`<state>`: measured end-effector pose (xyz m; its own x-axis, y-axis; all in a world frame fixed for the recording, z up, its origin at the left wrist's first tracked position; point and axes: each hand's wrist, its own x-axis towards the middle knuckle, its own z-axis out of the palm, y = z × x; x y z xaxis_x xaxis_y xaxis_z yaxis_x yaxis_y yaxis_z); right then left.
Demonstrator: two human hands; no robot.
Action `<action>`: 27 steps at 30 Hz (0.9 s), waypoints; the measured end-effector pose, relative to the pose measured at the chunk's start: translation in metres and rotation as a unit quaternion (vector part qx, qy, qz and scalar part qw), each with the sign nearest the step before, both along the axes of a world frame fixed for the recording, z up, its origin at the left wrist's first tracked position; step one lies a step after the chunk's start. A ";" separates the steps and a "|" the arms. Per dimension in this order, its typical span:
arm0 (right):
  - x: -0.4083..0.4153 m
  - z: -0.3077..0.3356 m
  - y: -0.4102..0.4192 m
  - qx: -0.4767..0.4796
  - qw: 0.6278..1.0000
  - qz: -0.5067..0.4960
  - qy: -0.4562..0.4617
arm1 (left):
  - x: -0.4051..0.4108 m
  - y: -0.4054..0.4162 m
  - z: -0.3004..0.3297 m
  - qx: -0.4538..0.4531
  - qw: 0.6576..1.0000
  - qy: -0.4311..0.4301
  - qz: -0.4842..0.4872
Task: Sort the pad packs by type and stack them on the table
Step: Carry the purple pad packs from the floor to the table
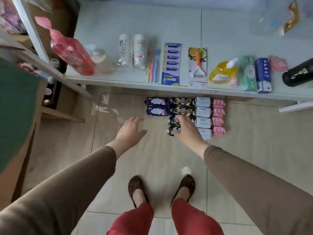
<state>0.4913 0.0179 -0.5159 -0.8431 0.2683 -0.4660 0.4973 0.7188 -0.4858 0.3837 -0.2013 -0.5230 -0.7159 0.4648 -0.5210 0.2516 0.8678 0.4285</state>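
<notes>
Pad packs lie in columns on the tiled floor just in front of the white table. Two dark blue packs form the left column. Beside them runs a column of black packs, then several pale blue packs, then several small pink packs on the right. My right hand reaches down over the two nearest black packs, fingers spread on them; whether it grips one is unclear. My left hand hovers open over bare floor, left of the packs.
On the table edge stand a pink refill pouch, a pump bottle, toothbrushes, a battery card, a peeler card, a yellow bottle, tissue packs and a black flask. A shelf frame rises at left.
</notes>
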 end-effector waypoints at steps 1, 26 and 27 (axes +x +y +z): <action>-0.006 -0.025 0.003 0.007 1.000 0.007 -0.006 | -0.006 0.005 -0.025 -0.002 1.000 0.000 0.007; -0.122 -0.343 -0.001 0.285 0.933 0.204 0.084 | -0.161 0.124 -0.334 -0.087 0.983 0.143 -0.070; -0.116 -0.336 -0.006 0.249 0.943 0.206 0.083 | -0.158 0.116 -0.326 -0.089 0.984 0.144 -0.063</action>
